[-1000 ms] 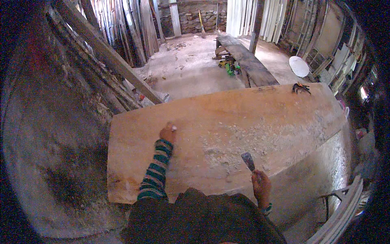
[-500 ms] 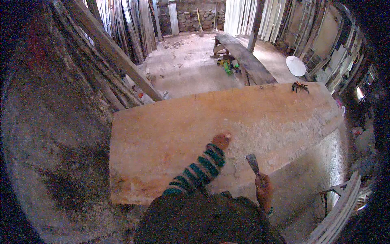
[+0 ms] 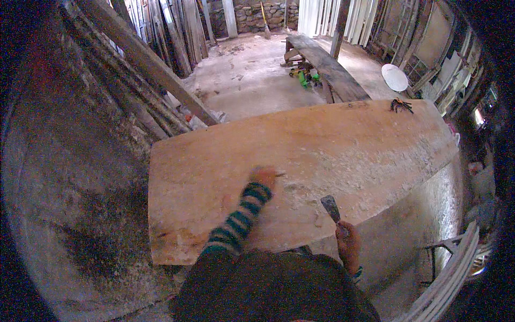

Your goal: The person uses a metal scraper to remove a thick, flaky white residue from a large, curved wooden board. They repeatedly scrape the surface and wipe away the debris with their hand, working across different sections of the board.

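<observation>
A large tan wooden board [image 3: 204, 161] lies flat before me, with pale crumbly flakes [image 3: 370, 166] spread over its middle and right. Over the middle of the board is my left hand [image 3: 263, 176], in a green-striped sleeve, blurred and with the fingers drawn together. A thin dark bit sticks out at its fingertips, too small to name. By the board's near edge, my right hand [image 3: 347, 239] is closed around the handle of a scraper [image 3: 330, 207], whose flat dark blade points away from me over the board.
A dark claw-like tool [image 3: 401, 105] lies at the board's far right corner. Beyond stands a long wooden bench [image 3: 332, 70], with green tools [image 3: 306, 79] beside its legs. Timber [image 3: 171, 37] leans at the left, a white round disc [image 3: 395, 78] at the right. Pale strips [image 3: 450, 279] lie near right.
My left hand has moved left across the board, away from the flakes. My right hand keeps hold of the scraper in nearly the same place. The view has shifted slightly.
</observation>
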### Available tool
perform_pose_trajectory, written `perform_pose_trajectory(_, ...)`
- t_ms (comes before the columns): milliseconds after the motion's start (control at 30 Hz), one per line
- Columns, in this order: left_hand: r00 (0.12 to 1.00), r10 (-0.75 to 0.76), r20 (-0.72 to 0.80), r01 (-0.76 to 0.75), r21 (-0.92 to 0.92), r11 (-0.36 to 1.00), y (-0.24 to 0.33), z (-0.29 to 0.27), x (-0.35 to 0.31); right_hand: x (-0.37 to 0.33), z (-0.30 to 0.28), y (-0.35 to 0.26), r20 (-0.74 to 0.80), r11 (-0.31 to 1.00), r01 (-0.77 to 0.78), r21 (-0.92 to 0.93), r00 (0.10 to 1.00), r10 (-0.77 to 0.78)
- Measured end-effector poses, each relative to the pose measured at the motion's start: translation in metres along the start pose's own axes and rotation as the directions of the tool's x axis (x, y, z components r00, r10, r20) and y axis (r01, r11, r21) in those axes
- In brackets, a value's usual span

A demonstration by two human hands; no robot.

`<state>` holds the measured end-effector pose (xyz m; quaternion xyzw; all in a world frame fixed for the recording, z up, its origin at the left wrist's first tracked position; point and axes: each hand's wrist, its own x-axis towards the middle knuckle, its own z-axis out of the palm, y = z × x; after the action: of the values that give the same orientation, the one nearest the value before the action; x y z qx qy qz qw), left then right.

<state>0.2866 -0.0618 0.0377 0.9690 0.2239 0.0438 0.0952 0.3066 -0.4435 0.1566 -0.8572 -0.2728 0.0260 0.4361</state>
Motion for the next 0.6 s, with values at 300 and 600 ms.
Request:
perform_pose_trajectory(300, 0.923, -0.351, -0.157, 0.005, -0.908, 0.420, -0.054, 0.035, 0.000, 0.006, 0.006, -0.010, 0.047, 0.985, 0.027, 0.169, 0.998, -0.036)
perform_pose_trajectory(600, 0.942, -0.336, -0.004, 0.335, -0.062, 0.940, -0.159, -0.035, -0.148, -0.010, 0.017, -0.016, 0.107, 0.999, 0.038, 0.001, 0.993, -0.038)
